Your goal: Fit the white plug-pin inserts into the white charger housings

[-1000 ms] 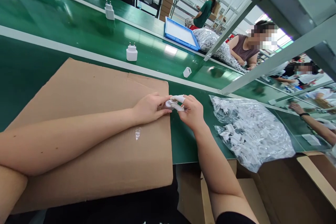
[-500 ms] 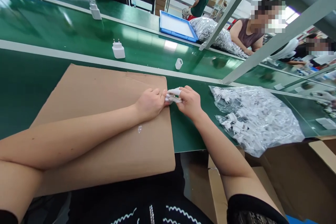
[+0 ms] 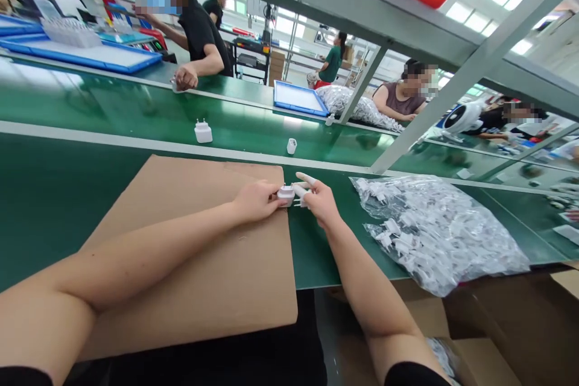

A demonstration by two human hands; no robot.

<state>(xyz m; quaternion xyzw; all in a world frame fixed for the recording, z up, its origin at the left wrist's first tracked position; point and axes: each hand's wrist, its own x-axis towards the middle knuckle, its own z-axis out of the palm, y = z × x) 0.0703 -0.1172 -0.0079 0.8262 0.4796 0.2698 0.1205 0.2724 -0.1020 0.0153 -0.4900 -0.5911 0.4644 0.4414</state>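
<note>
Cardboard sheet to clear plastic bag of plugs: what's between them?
In the head view, the right hand and forearm, above a strip of green tabletop, lie between the cardboard sheet and the clear plastic bag.

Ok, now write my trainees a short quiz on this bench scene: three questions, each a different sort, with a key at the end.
1. True or false: the clear plastic bag lies to the right of the cardboard sheet, as the camera sees it.
2. What is the left hand holding?
3. Fill in the blank: the finger coverings on the right hand are ____ in colour.

Key: 1. True. 2. A white two-pin plug. 3. White.
</note>
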